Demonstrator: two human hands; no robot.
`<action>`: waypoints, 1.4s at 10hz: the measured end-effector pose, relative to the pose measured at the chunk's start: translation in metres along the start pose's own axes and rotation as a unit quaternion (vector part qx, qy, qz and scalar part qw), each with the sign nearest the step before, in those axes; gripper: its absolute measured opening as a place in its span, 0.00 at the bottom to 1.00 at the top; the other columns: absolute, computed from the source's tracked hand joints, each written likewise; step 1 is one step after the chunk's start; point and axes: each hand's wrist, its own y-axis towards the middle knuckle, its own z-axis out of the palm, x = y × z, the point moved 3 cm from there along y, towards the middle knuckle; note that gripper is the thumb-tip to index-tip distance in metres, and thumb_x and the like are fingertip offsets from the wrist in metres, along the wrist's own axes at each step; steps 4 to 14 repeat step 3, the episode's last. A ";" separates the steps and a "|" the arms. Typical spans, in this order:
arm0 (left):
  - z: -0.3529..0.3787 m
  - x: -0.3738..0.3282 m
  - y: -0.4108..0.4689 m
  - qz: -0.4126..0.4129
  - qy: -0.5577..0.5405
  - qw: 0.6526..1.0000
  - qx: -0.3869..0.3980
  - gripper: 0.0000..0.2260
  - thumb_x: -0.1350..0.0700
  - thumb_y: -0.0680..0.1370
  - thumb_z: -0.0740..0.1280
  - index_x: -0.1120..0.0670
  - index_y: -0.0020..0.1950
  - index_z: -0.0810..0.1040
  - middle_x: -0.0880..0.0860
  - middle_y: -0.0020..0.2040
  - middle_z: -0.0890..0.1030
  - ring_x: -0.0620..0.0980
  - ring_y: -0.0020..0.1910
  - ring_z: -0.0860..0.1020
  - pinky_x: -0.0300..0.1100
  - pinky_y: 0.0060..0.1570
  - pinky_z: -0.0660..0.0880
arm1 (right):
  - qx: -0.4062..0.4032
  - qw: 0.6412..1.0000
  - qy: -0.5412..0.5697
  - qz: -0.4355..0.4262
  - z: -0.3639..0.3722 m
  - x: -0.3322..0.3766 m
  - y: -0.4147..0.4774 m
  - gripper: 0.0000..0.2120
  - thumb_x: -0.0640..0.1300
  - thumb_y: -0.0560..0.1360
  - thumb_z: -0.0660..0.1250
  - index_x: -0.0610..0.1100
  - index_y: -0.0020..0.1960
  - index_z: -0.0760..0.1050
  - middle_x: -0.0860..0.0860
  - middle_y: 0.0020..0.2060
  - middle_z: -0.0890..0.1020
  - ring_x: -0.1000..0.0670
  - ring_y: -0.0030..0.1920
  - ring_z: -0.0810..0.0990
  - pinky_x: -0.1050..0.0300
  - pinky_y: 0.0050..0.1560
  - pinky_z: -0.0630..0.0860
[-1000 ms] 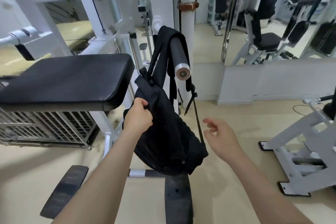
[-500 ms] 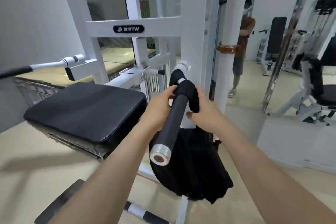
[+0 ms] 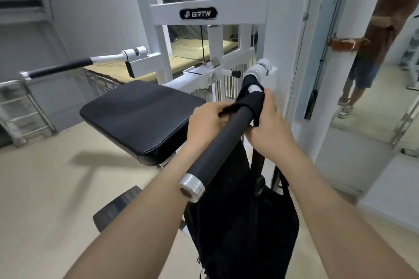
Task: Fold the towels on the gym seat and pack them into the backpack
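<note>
A black backpack (image 3: 240,229) hangs by its straps (image 3: 251,99) from the black handle bar (image 3: 217,149) of a white gym machine. My left hand (image 3: 204,124) grips a strap on the left side of the bar. My right hand (image 3: 265,129) holds the straps on the right side, partly under the bar. The black padded gym seat (image 3: 140,115) lies left of my hands, with no towel showing on it. No towels are in view.
The white machine frame (image 3: 210,16) stands behind the seat, with a second handle bar (image 3: 59,69) sticking out at the left. A mirror (image 3: 374,52) at the right reflects a person. A metal rack (image 3: 20,111) stands at far left. Black foot plates (image 3: 118,206) lie below the seat.
Both hands rose from the backpack's body to its straps on the handle bar. The view moved closer and higher over the bar.
</note>
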 end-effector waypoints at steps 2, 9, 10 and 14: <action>-0.055 0.019 -0.070 -0.060 -0.105 0.991 -0.048 0.11 0.60 0.76 0.65 0.46 0.48 0.84 0.43 0.42 0.85 0.39 0.43 0.81 0.44 0.50 0.79 | 0.035 0.999 -0.016 0.036 -0.001 0.015 -0.032 0.43 0.49 0.76 0.66 0.50 0.78 0.39 0.48 0.76 0.58 0.43 0.70 0.66 0.49 0.60 0.68; -0.109 0.024 -0.127 -0.077 -0.233 0.956 -0.164 0.11 0.62 0.78 0.63 0.49 0.47 0.83 0.48 0.35 0.84 0.45 0.35 0.81 0.43 0.40 0.78 | -0.005 0.999 0.041 0.011 -0.013 0.029 -0.065 0.33 0.45 0.77 0.64 0.52 0.78 0.53 0.51 0.72 0.66 0.50 0.70 0.67 0.53 0.65 0.66; -0.109 0.024 -0.127 -0.077 -0.233 0.956 -0.164 0.11 0.62 0.78 0.63 0.49 0.47 0.83 0.48 0.35 0.84 0.45 0.35 0.81 0.43 0.40 0.78 | -0.005 0.999 0.041 0.011 -0.013 0.029 -0.065 0.33 0.45 0.77 0.64 0.52 0.78 0.53 0.51 0.72 0.66 0.50 0.70 0.67 0.53 0.65 0.66; -0.109 0.024 -0.127 -0.077 -0.233 0.956 -0.164 0.11 0.62 0.78 0.63 0.49 0.47 0.83 0.48 0.35 0.84 0.45 0.35 0.81 0.43 0.40 0.78 | -0.005 0.999 0.041 0.011 -0.013 0.029 -0.065 0.33 0.45 0.77 0.64 0.52 0.78 0.53 0.51 0.72 0.66 0.50 0.70 0.67 0.53 0.65 0.66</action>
